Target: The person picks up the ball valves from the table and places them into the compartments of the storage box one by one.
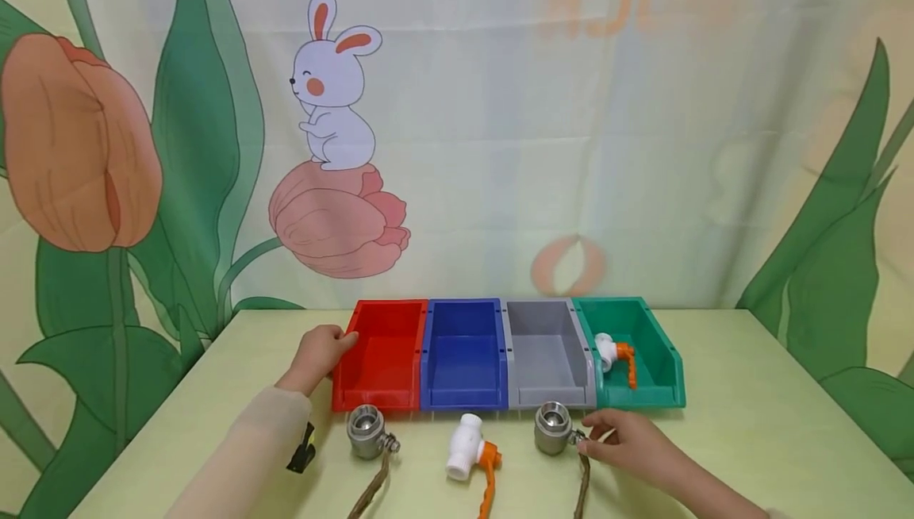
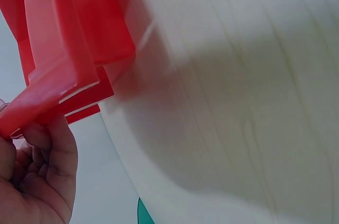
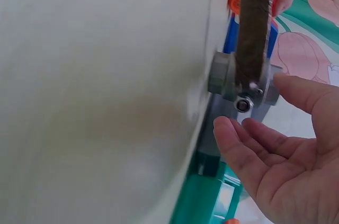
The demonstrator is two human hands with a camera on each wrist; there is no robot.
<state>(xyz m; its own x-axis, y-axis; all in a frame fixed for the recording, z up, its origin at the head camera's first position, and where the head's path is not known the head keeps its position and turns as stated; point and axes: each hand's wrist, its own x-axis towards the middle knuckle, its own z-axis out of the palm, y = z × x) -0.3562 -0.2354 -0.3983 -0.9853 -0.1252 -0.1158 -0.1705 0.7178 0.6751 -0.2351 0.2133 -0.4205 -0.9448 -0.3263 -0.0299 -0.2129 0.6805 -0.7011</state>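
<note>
My left hand (image 1: 319, 355) grips the side rim of the red bin (image 1: 343, 392), and in the left wrist view its fingers curl under the red edge (image 2: 37, 105). My right hand (image 1: 635, 447) is beside a metal ball valve (image 1: 552, 429) with a brown handle. In the right wrist view the thumb and fingers of that hand (image 3: 280, 155) stand apart around the valve body (image 3: 220, 73), the thumb very near or touching it. Another metal ball valve (image 1: 366, 433) stands at left, and a white plastic valve (image 1: 465, 447) with an orange handle lies between them.
A blue bin (image 1: 464, 398), a grey bin (image 1: 550, 397) and a green bin (image 1: 643, 397) adjoin the red one in a row. Inside the green bin lies a white valve (image 1: 605, 352) with an orange handle. A black object (image 1: 303, 451) is partly behind the left sleeve.
</note>
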